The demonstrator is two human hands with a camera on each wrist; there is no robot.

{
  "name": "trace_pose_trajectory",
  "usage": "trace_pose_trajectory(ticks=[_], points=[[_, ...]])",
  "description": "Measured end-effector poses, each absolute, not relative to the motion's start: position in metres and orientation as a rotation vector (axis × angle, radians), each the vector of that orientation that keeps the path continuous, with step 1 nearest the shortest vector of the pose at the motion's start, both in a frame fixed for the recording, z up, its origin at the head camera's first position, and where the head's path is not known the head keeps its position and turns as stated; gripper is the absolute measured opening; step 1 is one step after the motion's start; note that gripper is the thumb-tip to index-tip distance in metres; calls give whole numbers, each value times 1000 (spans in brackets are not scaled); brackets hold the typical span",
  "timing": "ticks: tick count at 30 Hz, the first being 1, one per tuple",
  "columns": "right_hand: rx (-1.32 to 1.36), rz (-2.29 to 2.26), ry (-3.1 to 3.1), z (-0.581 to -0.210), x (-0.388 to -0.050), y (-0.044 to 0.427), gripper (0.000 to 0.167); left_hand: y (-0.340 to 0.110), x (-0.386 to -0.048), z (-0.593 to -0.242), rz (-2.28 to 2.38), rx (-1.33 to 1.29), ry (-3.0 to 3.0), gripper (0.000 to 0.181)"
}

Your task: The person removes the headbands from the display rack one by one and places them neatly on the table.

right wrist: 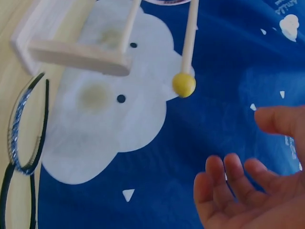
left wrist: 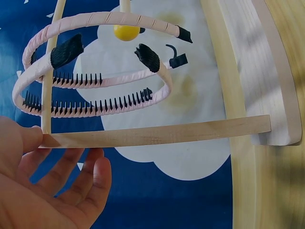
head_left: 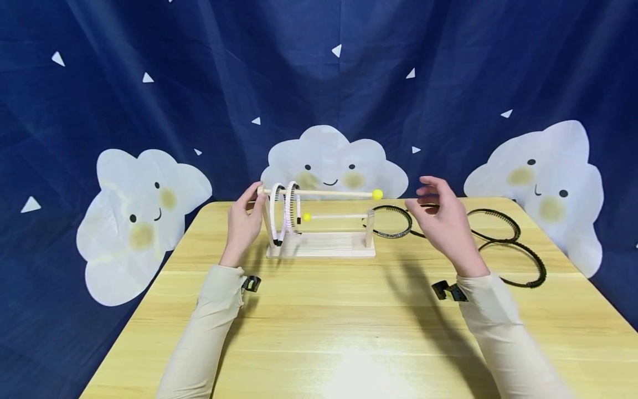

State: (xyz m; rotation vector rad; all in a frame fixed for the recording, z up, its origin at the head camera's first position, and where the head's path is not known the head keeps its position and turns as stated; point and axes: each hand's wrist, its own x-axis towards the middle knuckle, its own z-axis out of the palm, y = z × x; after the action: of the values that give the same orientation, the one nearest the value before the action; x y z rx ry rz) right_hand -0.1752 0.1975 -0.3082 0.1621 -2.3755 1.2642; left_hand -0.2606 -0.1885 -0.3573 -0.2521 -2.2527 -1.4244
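A wooden rack (head_left: 324,245) with two yellow-tipped rods stands toward the back of the table. Two pale headbands (head_left: 276,216) (left wrist: 95,19) with dark ends hang round its upper rod, near the left post (left wrist: 157,135). My left hand (head_left: 244,224) (left wrist: 57,181) pinches the top of that post, thumb on one side and fingers on the other. My right hand (head_left: 443,221) (right wrist: 257,176) is in the air to the right of the upper rod's yellow ball (head_left: 377,194) (right wrist: 184,85), fingers spread and holding nothing.
Several dark headbands lie on the table (head_left: 319,332) at the right, one (head_left: 523,266) nearest the right edge. Another headband (head_left: 392,221) (right wrist: 19,129) lies beside the rack's right post (head_left: 370,228). A blue curtain with clouds hangs behind.
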Motion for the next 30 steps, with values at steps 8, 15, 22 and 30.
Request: trace_pose_trajectory(ticks=[8,15,22,30], points=[[267,1273,-2364,-311,-176,175,50,-188,-261,-357,-1420,-243,-2266,39],[360,1386,-2327,-313,-179,153,54,-188,-261,-358,-1428,-243,-2264,39],[412,1431,-2326,-314,-185,127,53,-190,-261,-358,-1426,-234,-2272,40],[439,1507,-2335,-321,-193,99,51,-189,-260,-358,-1418,-242,-2263,38]])
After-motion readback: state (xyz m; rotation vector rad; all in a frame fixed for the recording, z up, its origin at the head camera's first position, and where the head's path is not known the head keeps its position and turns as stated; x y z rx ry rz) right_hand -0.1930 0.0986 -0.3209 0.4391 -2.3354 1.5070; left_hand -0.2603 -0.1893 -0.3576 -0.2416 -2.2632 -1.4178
